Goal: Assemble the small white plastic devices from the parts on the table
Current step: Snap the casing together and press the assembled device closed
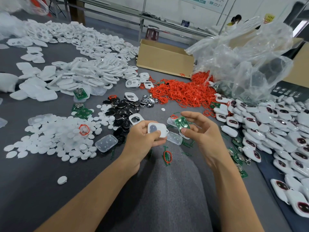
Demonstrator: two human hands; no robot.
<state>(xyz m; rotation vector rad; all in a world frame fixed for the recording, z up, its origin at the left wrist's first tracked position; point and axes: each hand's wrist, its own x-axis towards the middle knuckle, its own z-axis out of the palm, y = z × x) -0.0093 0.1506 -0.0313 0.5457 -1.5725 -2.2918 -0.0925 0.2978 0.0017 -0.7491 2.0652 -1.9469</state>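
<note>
White shell (157, 129) at centre, over the near table edge, held in left hand (142, 139) with fingers curled round it and thumb on its near edge. Long axis runs left-right, loop tab to the right, dark oval face up. Right hand (202, 131) just beside it, thumb and forefinger pinching green circuit board (182, 125) — board tilted, long axis upper-left to lower-right. Clear plastic bag (247, 61) at far right, red rings (184, 92) spilling from its mouth onto grey table (33, 181). Cardboard box (165, 59) behind — contents can't be seen.
</note>
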